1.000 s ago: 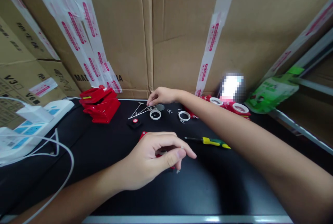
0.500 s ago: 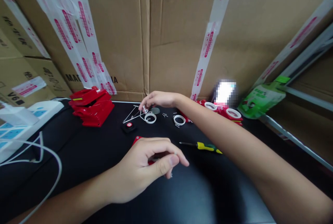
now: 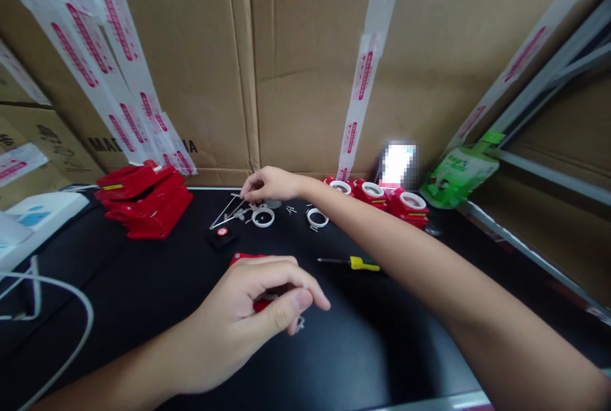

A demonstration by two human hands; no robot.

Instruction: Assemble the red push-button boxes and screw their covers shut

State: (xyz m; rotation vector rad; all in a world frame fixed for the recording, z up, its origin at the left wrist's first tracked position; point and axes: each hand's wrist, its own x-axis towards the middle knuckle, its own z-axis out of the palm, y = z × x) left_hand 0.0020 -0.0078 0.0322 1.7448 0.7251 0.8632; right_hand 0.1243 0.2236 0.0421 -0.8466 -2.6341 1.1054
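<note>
1. Tabletop, black, backed by a taped cardboard wall.
2. Left hand, low and centre: fingers curl over a red part, which shows beyond the knuckles and between thumb and forefinger. Whether they grip it I cannot tell. A small metallic piece shows just below the fingertips.
3. Right hand, reaching farther out: fingers bent downward at thin metal rods; whether anything is pinched I cannot tell.
4. Near that hand: a white ring, small pins and a black square piece with a red-and-white centre.
5. Right of the left hand, a yellow-handled screwdriver.
6. Far left, stacked red parts; far right, a green pouch.
</note>
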